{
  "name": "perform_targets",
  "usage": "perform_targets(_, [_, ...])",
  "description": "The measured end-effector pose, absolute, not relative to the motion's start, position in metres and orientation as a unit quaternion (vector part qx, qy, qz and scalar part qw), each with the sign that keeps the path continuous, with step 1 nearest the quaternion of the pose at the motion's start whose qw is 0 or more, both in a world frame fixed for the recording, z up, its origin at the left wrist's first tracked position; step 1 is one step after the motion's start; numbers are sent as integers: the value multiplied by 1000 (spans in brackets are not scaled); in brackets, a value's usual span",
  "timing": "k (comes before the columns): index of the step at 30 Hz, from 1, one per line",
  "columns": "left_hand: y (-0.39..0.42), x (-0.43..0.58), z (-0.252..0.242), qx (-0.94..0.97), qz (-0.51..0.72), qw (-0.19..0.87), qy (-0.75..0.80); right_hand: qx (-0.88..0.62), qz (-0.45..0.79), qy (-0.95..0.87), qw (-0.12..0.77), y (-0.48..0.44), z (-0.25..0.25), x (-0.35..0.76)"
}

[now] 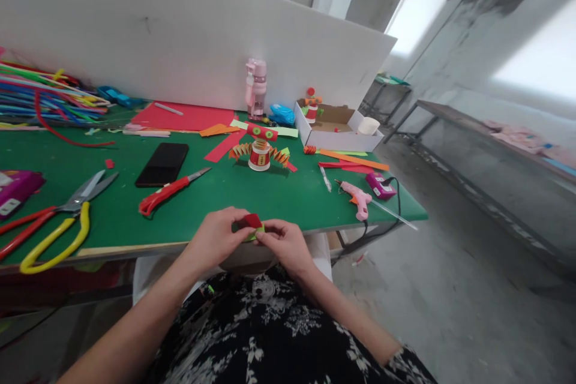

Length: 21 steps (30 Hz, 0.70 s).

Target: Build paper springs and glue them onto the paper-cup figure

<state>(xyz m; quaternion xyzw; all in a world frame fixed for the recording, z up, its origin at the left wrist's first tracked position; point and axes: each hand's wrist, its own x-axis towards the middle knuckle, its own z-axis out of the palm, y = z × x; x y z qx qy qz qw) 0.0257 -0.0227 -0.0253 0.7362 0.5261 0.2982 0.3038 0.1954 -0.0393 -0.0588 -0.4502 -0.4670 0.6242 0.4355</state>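
Note:
At the near edge of the green table point(279, 198), my left hand point(216, 235) and my right hand point(284, 244) meet, fingers pinched together on a small folded piece of red and green paper point(252, 223). A paper-cup figure point(260, 153) with orange folded arms and a red head stands upright on the table beyond my hands.
Red-handled scissors point(167, 190), a black phone point(162, 163), large yellow-handled shears point(58, 229) and grey scissors lie to the left. A pink glue gun point(357, 199), paper strips and an open white box point(335, 126) sit right. Pipe cleaners point(45, 99) pile far left; a pink bottle point(256, 87) stands by the white back panel.

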Motion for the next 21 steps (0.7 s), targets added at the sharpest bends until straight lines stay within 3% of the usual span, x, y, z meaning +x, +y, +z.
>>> perform_targets(6, [-23,27,-32,752,336,265,501,-466,602,-467,449,-40,-57,196])
perform_targets(16, [-36,35,-38,821,406,6,402,-465,608,-448,461,-41,-52,190])
perform_targets(21, [-44,35,-41,849,375,-143,344,-463,636,-397,474,-40,-45,189])
